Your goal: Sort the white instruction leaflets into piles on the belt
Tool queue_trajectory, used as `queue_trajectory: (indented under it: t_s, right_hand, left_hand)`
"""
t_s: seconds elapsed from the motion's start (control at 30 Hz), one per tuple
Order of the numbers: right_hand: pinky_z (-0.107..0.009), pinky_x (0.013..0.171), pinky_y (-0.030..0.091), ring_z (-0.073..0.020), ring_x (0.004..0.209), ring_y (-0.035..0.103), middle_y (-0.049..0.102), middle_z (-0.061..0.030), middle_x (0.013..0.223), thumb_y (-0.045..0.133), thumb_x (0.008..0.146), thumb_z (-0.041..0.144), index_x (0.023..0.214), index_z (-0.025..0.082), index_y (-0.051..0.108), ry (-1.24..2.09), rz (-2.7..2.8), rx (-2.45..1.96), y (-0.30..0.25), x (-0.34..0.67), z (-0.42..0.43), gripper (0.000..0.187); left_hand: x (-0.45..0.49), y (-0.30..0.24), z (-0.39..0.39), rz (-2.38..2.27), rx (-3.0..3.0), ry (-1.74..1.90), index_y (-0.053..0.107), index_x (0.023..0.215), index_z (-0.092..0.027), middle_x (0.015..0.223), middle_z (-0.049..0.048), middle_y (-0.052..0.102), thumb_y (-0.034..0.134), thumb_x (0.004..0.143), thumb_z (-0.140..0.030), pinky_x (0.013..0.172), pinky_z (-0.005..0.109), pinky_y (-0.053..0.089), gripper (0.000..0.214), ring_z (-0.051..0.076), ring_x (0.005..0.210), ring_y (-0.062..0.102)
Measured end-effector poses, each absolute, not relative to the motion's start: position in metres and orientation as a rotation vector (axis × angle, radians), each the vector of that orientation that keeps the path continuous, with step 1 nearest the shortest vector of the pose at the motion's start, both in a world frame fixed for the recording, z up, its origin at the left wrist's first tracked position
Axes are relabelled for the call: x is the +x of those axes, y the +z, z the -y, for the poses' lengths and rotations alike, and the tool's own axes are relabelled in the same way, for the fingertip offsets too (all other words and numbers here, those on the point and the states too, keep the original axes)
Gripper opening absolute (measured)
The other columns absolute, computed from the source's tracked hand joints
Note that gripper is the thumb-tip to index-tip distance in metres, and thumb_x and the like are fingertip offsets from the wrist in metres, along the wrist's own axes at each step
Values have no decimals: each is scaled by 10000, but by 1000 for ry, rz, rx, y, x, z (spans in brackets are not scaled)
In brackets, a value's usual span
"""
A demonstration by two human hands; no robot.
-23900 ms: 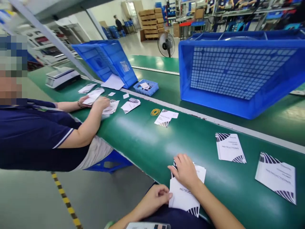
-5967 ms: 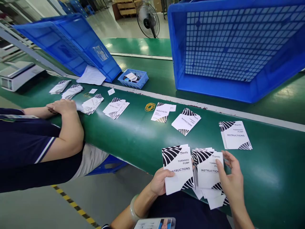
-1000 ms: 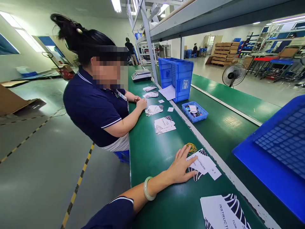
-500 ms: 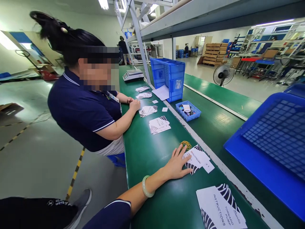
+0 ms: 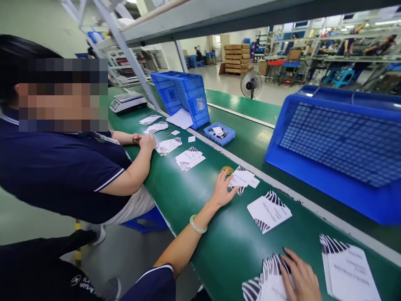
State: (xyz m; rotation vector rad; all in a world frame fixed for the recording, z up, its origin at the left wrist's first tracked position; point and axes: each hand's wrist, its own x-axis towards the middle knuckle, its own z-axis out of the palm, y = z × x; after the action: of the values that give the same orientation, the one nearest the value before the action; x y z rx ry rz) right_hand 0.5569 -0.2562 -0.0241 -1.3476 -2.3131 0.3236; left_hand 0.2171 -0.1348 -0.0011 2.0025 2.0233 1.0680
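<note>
My left hand [image 5: 223, 191] lies with spread fingers beside a small stack of white instruction booklets [image 5: 241, 179]. Its fingertips reach the near edge of that stack and a coil of yellow rubber bands [image 5: 227, 170]. A small white card [image 5: 254, 182] sticks out at the stack's right. At the bottom, my right hand [image 5: 301, 279] rests with fingers stretched out on a fanned pile of instruction booklets [image 5: 272, 279]. Between my hands lies another booklet stack [image 5: 269, 211], and one more booklet stack [image 5: 351, 267] is at the far right.
A co-worker [image 5: 69, 167] sits at the left, hands together by booklet piles [image 5: 189, 159] on the green bench [image 5: 200, 234]. Beyond stand a scale [image 5: 128, 101], a blue crate [image 5: 184, 98], a small blue basket [image 5: 219, 134] and a large tilted blue crate [image 5: 332, 150].
The view has swung right and down, bringing my right hand, its pile and the far-right stack into sight. My left hand stays by the same booklets and rubber bands.
</note>
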Motion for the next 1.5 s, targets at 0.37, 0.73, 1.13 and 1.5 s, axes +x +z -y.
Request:
queue_trajectory:
  t_s: [0.37,0.73,1.13,1.5]
  right_hand:
    - [-383,800,391,-247,996,495,554,-83,1169,425,913,276,1081,200,562,334,2261,-1493,-6,545,272,230]
    - [-375,747,369,-249,906,491,561,-103,1049,422,899,240,1029,196,554,241,2222,-1570,-3,502,319,190]
    - [-350,758,370,-199,885,503,570,-37,976,401,931,255,877,233,554,531,2331,-1342,12,477,352,164]
    - [-372,817,407,-238,934,533,609,-70,1048,527,852,455,1181,240,498,888,2448,-1144,65,506,334,394]
  left_hand:
    - [270,42,359,-1335,1444,610,634,734,-159,706,32,616,428,883,-388,669,249,422,342,138,690,558]
    - [323,-1,429,-800,238,627,627,1015,-77,1048,167,652,613,782,-360,945,365,404,367,224,983,620]
    - [342,4,429,-873,249,618,653,1018,-76,979,150,685,788,535,-197,917,429,430,515,277,922,638]
    - [317,61,389,-808,1304,464,601,1105,-173,1082,60,648,612,730,-233,860,350,458,379,229,959,596]
